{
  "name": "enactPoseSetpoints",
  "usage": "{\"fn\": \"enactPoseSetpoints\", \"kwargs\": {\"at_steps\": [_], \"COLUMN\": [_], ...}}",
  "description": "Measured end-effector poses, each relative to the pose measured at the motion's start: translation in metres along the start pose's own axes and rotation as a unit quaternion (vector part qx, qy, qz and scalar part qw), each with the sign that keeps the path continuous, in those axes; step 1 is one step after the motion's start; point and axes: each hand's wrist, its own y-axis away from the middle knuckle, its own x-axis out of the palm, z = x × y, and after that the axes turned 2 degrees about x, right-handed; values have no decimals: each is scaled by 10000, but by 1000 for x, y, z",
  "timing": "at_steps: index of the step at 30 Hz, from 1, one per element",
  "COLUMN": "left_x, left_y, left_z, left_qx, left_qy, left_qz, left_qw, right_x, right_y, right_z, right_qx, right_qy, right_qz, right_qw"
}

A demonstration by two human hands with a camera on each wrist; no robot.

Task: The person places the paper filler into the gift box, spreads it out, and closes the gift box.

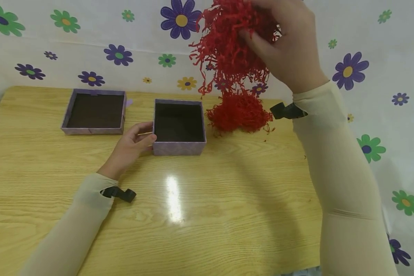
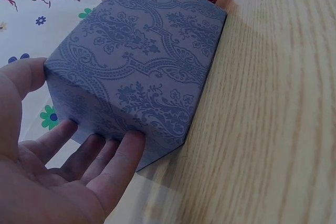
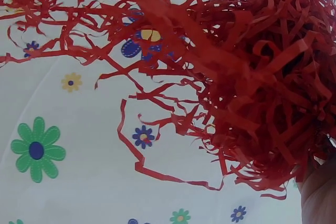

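Observation:
My right hand (image 1: 284,46) grips a big clump of red shredded paper (image 1: 232,42), lifted above the back of the table. Loose strands hang from it toward a red paper pile (image 1: 239,113) on the tabletop. In the right wrist view the clump (image 3: 268,77) covers most of that hand. My left hand (image 1: 131,147) holds the left side of an open purple patterned box (image 1: 179,148). Seen from the left wrist, fingertips (image 2: 131,140) rest against the box's outer wall (image 2: 136,51), with the thumb at its rim. The dark inside of this box shows no paper.
Left of the box lies a shallower purple tray-like piece (image 1: 93,131), dark inside, perhaps a lid. Both stand on a light wooden table (image 1: 210,214). A white flowered cloth (image 1: 100,30) hangs behind. Small red scraps lie around the pile.

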Motion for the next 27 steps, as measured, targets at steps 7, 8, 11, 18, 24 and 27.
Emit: {"fn": "enactPoseSetpoints", "kwargs": {"at_steps": [7,8,11,18,24,27], "left_x": [1,1,1,2,2,2], "left_y": [0,0,0,-1,-2,-2], "left_z": [1,1,1,1,0,0], "left_qx": [-18,-17,-1,-39,-83,-101], "left_qy": [18,36,90,117,53,54], "left_qz": [29,33,36,25,-69,-112], "left_qw": [10000,10000,10000,9999,9999,9999], "right_x": [-4,-5,-7,-9,-1,9], "right_y": [-7,-7,-5,6,17,20], "right_z": [1,1,0,4,6,7], "right_qx": [4,67,147,970,784,588], "right_qy": [99,101,68,-1,-310,-537], "right_qz": [-7,43,202,461,721,826], "right_qw": [10000,9999,9997,9942,9938,9934]}}
